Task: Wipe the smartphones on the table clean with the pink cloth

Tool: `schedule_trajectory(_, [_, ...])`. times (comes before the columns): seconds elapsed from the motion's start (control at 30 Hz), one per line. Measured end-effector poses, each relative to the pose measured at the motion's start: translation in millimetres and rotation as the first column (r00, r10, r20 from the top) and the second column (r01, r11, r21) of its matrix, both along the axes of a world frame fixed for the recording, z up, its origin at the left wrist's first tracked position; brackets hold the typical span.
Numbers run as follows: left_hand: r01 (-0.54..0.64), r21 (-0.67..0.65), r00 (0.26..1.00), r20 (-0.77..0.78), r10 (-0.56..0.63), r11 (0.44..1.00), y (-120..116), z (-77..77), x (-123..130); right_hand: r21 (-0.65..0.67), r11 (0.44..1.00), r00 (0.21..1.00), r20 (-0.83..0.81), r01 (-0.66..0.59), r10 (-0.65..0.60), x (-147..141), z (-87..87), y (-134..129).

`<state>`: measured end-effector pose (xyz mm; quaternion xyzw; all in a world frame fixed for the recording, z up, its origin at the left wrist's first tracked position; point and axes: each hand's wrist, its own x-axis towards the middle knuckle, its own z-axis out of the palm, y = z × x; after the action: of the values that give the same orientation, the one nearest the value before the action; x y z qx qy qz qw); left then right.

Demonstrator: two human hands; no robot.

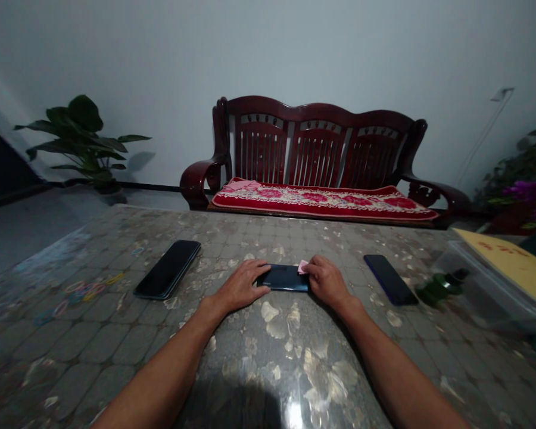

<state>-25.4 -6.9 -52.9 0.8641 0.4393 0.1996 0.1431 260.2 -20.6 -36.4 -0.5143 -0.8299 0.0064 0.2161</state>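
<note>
A dark blue phone [282, 278] lies face down and crosswise on the patterned table [259, 339], between the two hands. My left hand [242, 283] grips its left end, thumb along the near edge and fingers over the far one. At the phone's right end, my right hand [327, 280] is closed, pinching a small pink cloth [302, 267] against the back of the phone near the far corner. Most of the cloth is hidden by the fingers.
Dark phones lie at left [168, 269] and right [390, 279]. Colourful rubber bands [87, 289] are scattered far left. A green bottle [442, 287] stands by a clear plastic box [477, 298] with a yellow sheet [511, 259] on top. Beyond the table is a wooden bench [315, 146].
</note>
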Motion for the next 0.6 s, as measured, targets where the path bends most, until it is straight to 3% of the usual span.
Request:
schedule_trajectory(0.13, [0.016, 0.018, 1.0, 0.017, -0.017, 1.0, 1.7, -3.1, -0.7, 0.01, 0.999, 0.999, -0.015, -0.038, 0.038, 1.5, -1.4, -3.5])
schedule_trajectory(0.33, [0.01, 0.016, 1.0, 0.007, -0.01, 1.0, 1.2, -2.5, 0.6, 0.025, 0.997, 0.997, -0.033, 0.074, -0.073, 3.0, -4.0, -0.3])
schedule_trajectory(0.6, [0.019, 0.022, 1.0, 0.014, -0.02, 1.0, 0.9, -1.2, -0.1, 0.019, 1.0, 0.999, -0.053, -0.012, 0.013, 5.5, -2.3, -4.6])
